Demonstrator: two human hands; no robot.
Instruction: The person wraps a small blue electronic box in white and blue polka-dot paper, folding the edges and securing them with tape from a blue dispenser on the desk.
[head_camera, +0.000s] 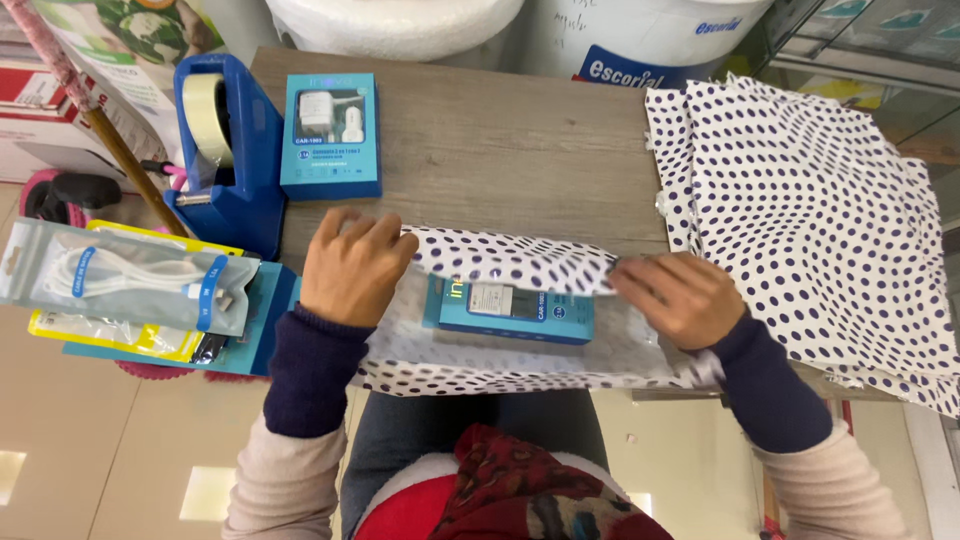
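Left hand (352, 268) and right hand (672, 297) each pinch the folded edge of the dotted wrapping sheet (510, 262), fingers closed on paper. The blue box (510, 312) lies flat beneath it, between both hands, on the wooden table (500, 140).

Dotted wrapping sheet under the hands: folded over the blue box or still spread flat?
Partly folded. Both hands, left hand and right hand, hold the dotted sheet far edge over the blue box, still partly visible.

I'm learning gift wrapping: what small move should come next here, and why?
Probably lower the folded flap of white dotted wrapping paper onto the flat blue box: both hands, left and right, hold its ends raised, the box still half uncovered.
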